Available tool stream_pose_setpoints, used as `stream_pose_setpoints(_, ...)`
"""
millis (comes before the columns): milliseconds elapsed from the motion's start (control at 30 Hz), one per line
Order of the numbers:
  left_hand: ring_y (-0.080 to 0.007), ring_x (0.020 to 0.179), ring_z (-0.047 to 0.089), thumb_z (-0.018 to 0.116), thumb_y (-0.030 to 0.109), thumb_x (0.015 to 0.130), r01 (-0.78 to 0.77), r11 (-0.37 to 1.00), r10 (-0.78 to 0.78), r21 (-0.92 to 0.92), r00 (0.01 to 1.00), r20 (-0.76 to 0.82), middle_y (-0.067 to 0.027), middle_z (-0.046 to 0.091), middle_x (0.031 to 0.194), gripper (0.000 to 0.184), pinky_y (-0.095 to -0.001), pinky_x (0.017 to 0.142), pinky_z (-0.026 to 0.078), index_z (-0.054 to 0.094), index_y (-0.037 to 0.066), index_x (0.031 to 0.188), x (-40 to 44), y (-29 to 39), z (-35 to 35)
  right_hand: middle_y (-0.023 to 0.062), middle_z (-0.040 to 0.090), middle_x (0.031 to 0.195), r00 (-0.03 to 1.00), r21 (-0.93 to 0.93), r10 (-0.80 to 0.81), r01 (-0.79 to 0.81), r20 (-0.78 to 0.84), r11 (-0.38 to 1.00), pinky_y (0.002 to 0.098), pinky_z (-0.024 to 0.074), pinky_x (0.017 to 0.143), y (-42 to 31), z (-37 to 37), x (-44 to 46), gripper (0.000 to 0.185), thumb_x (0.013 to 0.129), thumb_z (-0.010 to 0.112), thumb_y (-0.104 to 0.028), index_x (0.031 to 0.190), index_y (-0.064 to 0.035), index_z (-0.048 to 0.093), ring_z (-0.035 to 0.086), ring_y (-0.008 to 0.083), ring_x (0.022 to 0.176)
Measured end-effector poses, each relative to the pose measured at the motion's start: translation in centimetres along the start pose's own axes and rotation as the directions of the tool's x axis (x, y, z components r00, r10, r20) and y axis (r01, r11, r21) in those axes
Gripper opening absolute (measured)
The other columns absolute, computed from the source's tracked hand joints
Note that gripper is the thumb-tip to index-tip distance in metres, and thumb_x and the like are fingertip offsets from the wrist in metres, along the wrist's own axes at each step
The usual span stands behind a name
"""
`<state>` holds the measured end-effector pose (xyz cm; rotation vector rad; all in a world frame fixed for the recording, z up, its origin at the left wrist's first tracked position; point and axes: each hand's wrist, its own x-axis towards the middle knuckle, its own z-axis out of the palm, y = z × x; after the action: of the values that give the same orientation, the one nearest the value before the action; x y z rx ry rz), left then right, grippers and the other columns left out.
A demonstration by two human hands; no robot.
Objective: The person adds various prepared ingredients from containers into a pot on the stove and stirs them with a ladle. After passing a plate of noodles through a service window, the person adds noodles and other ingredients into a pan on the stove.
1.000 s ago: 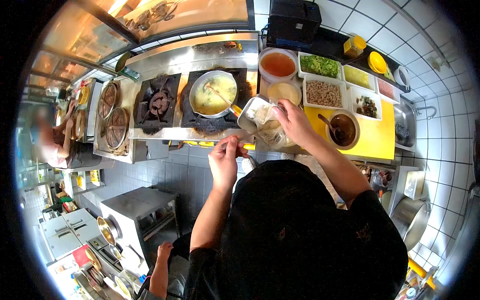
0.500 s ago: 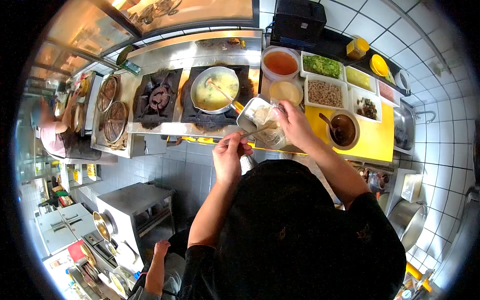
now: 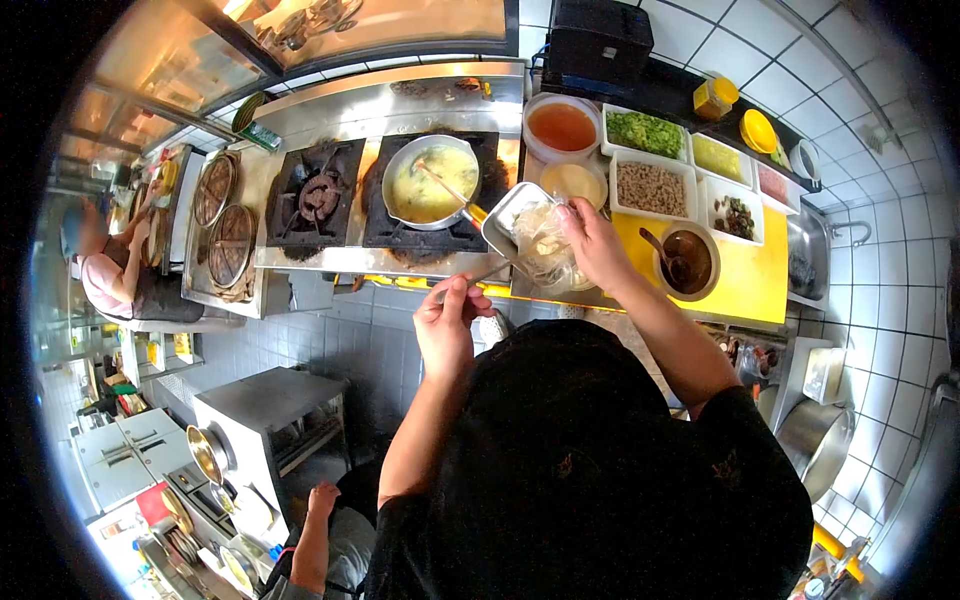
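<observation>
My left hand [image 3: 447, 325] is closed around the handle of a thin metal utensil [image 3: 484, 273], perhaps a spoon; its far end is hidden at the plastic bag. With its fingers pinched on the clear plastic bag [image 3: 548, 262], my right hand [image 3: 600, 245] is at the right side of a small metal container [image 3: 497, 231]. Pale contents show inside the bag, which bulges over the container's near side. Just left of the container, a pot [image 3: 408, 212] of yellowish liquid with pale and green bits sits on the stove, and a utensil with a yellow handle [image 3: 475, 212] leans out of it.
Beyond my hands stand a tub of orange-red liquid [image 3: 560, 127], a tub of pale liquid [image 3: 574, 182] and trays of chopped greens [image 3: 645, 131] and minced meat [image 3: 650, 188]. A brown sauce bowl [image 3: 708, 285] with a ladle rests on the yellow board [image 3: 752, 297]. Another person [image 3: 110, 270] works far left.
The metal container and bag have shifted slightly right, and the bag sits more to the near side. My left hand has drawn back a little left with the utensil.
</observation>
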<state>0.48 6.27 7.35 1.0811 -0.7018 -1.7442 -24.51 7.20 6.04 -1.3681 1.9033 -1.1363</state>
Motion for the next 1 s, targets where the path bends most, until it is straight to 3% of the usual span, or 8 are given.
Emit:
stream_pose_setpoints(267, -0.0202, 0.069, 0.065, 0.062, 0.017, 0.1, -0.009, 0.999, 0.008, -0.032, 1.0, -0.022, -0.0111, 0.067, 0.084, 0.021, -0.033, 0.062, 0.055, 0.065, -0.002, 0.107, 0.3, -0.2, -0.6, 0.0239, 0.064, 0.106, 0.988, 0.031, 0.117, -0.12, 0.098, 0.992, 0.0403, 0.0484, 0.087, -1.1, -0.3, 0.5, 0.047, 0.106, 0.046, -0.041, 0.119, 0.0036, 0.057, 0.063, 0.0358, 0.097)
stream_pose_setpoints(567, -0.0184, 0.07, 0.062, 0.061, 0.016, 0.1, 0.004, 0.995, -0.008, -0.097, 0.999, -0.049, -0.0087, 0.065, 0.081, 0.019, -0.031, 0.061, 0.051, 0.065, -0.002, 0.104, 0.5, 0.8, -0.9, 0.0244, 0.069, 0.099, 0.995, 0.007, 0.099, -0.099, 0.011, 0.995, 0.0472, 0.0523, 0.08, -0.3, -0.1, 0.5, 0.047, 0.103, 0.051, -0.044, 0.114, 0.0002, 0.061, 0.068, 0.0422, 0.093)
stream_pose_setpoints(700, -0.0169, 0.067, 0.063, 0.062, 0.019, 0.1, -0.06, 0.986, 0.048, -0.159, 0.996, -0.08, -0.0083, 0.067, 0.08, 0.021, -0.029, 0.06, 0.053, 0.065, -0.002, 0.103, 1.1, 2.5, -1.7, 0.0218, 0.067, 0.102, 0.984, -0.005, 0.177, -0.177, 0.035, 0.984, 0.0416, 0.0499, 0.085, 2.2, 0.2, 0.9, 0.049, 0.103, 0.05, -0.046, 0.119, 0.0001, 0.059, 0.065, 0.0378, 0.096)
stream_pose_setpoints(800, -0.016, 0.066, 0.062, 0.061, 0.019, 0.101, -0.151, 0.965, 0.1, -0.213, 0.968, -0.232, -0.0067, 0.066, 0.078, 0.021, -0.0286, 0.059, 0.052, 0.065, -0.001, 0.102, 2.8, 5.7, -0.7, 0.0237, 0.069, 0.1, 0.995, -0.029, 0.101, -0.101, -0.023, 0.994, 0.0457, 0.0526, 0.08, 2.9, -0.1, 0.9, 0.049, 0.102, 0.052, -0.045, 0.115, 0.0015, 0.061, 0.068, 0.0408, 0.094)
stream_pose_setpoints(867, -0.0156, 0.062, 0.061, 0.059, 0.015, 0.101, -0.303, 0.95, 0.285, -0.079, 0.941, -0.185, -0.0071, 0.066, 0.079, 0.019, -0.0291, 0.056, 0.051, 0.066, -0.003, 0.101, 6.1, 6.1, -1.6, 0.0245, 0.069, 0.101, 0.993, -0.004, 0.12, -0.12, -0.004, 0.993, 0.046, 0.0514, 0.081, 1.6, -0.6, 0.8, 0.048, 0.103, 0.051, -0.044, 0.115, 0.0018, 0.061, 0.066, 0.0416, 0.095)
stream_pose_setpoints(900, -0.0158, 0.061, 0.062, 0.059, 0.014, 0.101, -0.377, 0.814, 0.478, 0.442, 0.866, -0.143, -0.0083, 0.067, 0.078, 0.02, -0.0299, 0.055, 0.051, 0.066, -0.004, 0.101, 8.2, 6.0, -2.6, 0.0247, 0.068, 0.102, 0.991, 0.006, 0.134, -0.134, 0.019, 0.991, 0.0461, 0.051, 0.082, 1.2, -0.9, 0.8, 0.049, 0.103, 0.051, -0.044, 0.115, 0.0021, 0.061, 0.066, 0.0416, 0.096)
stream_pose_setpoints(933, -0.0161, 0.06, 0.064, 0.059, 0.013, 0.101, -0.339, 0.439, 0.61, 0.832, 0.792, 0.0, -0.0096, 0.068, 0.078, 0.02, -0.0306, 0.054, 0.052, 0.067, -0.006, 0.1, 9.6, 5.8, -4.1, 0.025, 0.068, 0.103, 0.988, 0.015, 0.147, -0.147, 0.039, 0.989, 0.0461, 0.0506, 0.082, 1.0, -1.0, 0.7, 0.049, 0.103, 0.051, -0.044, 0.114, 0.0024, 0.061, 0.066, 0.0416, 0.096)
stream_pose_setpoints(1000, -0.0164, 0.06, 0.066, 0.059, 0.013, 0.101, -0.406, 0.38, 0.708, 0.831, 0.706, 0.022, -0.011, 0.068, 0.077, 0.021, -0.0308, 0.054, 0.053, 0.067, -0.007, 0.101, 9.8, 6.2, -5.0, 0.0251, 0.067, 0.103, 0.993, 0.001, 0.116, -0.116, 0.011, 0.993, 0.0459, 0.0501, 0.082, 1.9, -0.6, 1.1, 0.049, 0.103, 0.051, -0.044, 0.113, 0.0029, 0.062, 0.065, 0.0416, 0.095)
